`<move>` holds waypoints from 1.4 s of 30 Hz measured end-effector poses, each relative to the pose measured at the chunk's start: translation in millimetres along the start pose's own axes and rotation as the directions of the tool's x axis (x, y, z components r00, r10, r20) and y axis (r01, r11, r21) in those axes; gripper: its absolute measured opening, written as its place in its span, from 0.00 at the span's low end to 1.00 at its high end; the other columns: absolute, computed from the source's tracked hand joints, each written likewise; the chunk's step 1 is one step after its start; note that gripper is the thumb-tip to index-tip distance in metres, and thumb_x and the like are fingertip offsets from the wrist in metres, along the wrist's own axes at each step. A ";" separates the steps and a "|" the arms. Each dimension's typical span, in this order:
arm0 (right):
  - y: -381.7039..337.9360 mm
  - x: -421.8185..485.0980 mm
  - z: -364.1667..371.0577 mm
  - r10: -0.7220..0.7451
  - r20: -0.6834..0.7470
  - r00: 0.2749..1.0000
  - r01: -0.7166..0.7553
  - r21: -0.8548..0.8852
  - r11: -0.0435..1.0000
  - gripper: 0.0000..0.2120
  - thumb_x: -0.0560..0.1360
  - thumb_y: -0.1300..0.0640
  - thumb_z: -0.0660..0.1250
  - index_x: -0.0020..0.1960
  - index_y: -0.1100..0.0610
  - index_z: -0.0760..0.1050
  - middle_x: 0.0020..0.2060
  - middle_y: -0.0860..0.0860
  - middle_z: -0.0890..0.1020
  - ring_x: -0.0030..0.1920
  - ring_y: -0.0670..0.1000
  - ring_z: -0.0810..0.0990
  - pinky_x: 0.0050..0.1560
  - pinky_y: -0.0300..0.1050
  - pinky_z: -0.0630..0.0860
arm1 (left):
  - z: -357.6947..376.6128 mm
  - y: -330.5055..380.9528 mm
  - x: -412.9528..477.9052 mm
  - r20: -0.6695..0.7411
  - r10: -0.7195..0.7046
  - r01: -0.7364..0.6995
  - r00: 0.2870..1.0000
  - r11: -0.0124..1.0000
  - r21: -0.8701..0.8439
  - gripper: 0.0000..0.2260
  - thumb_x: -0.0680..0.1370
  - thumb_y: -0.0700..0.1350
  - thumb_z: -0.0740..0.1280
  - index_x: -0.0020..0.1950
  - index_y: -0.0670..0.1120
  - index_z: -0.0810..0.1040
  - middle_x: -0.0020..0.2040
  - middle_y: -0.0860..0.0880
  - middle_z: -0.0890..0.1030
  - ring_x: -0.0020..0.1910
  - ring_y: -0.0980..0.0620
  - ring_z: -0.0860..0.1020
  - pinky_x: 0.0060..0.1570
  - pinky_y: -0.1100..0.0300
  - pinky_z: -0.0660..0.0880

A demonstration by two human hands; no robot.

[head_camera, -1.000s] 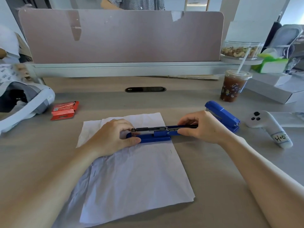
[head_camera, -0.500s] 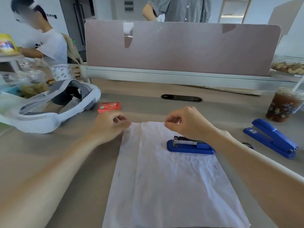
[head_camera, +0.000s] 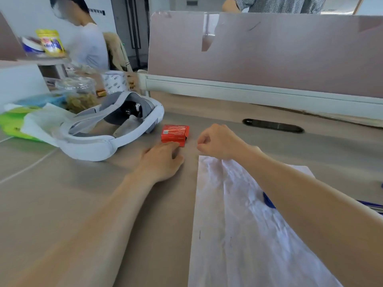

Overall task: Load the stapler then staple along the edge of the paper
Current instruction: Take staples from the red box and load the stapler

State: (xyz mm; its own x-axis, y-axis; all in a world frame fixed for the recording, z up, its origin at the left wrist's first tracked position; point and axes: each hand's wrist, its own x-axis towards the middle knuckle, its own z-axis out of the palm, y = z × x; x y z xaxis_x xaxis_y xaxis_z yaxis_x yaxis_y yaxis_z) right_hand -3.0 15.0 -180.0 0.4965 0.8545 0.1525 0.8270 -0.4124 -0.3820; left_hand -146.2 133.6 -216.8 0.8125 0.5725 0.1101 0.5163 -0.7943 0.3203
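A small red staple box (head_camera: 175,134) lies on the desk just past my left hand (head_camera: 162,160). That hand rests flat with fingers apart, its fingertips touching the box's near edge. My right hand (head_camera: 219,141) hovers to the right of the box with fingers curled in; I see nothing in it. The creased white paper (head_camera: 244,224) lies under my right forearm. Of the blue stapler (head_camera: 268,201) only a sliver shows on the paper; my forearm hides the rest.
A white headset (head_camera: 103,141) lies left of the box, with a green bag (head_camera: 12,123) and snack containers behind it. A pink divider panel (head_camera: 269,52) closes the desk's far side, with a black cable slot (head_camera: 273,125) below. Two persons are beyond.
Both hands have let go of the stapler and moved left to the red box. The stapler stays on the paper. My view has swung left.
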 end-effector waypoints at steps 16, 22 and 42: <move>-2.9 8.3 7.6 -0.076 -0.009 0.997 0.076 0.145 0.986 0.07 0.71 0.55 0.67 0.46 0.50 0.84 0.41 0.47 0.86 0.45 0.48 0.83 0.45 0.41 0.78 | -11.6 4.1 -9.5 -0.182 -0.087 0.044 0.979 0.972 -0.231 0.15 0.76 0.48 0.61 0.62 0.53 0.76 0.55 0.48 0.81 0.58 0.42 0.75 0.57 0.47 0.73; -5.1 -4.0 8.0 -0.140 -0.020 0.990 0.141 0.124 0.982 0.12 0.73 0.58 0.65 0.48 0.47 0.85 0.40 0.48 0.86 0.44 0.50 0.82 0.49 0.46 0.79 | -13.0 4.0 -12.2 -0.176 -0.097 0.047 0.980 0.963 -0.265 0.19 0.76 0.43 0.60 0.64 0.55 0.78 0.60 0.46 0.81 0.62 0.41 0.73 0.61 0.49 0.71; 0.9 -10.4 35.7 0.040 -0.219 0.975 -0.027 0.062 0.998 0.07 0.69 0.51 0.69 0.37 0.53 0.79 0.33 0.48 0.81 0.40 0.55 0.79 0.42 0.47 0.78 | -10.7 0.3 -10.4 -0.164 -0.133 0.074 0.978 0.944 -0.323 0.20 0.75 0.43 0.61 0.64 0.56 0.78 0.60 0.49 0.81 0.63 0.45 0.74 0.61 0.53 0.71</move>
State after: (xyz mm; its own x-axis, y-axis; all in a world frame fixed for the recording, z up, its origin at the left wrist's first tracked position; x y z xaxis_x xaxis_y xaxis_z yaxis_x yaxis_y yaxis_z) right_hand -16.8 17.0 -214.4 0.5749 0.7475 0.3329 0.7955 -0.4152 -0.4414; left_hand -157.3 129.6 -207.7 0.6814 0.6983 0.2190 0.4599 -0.6414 0.6141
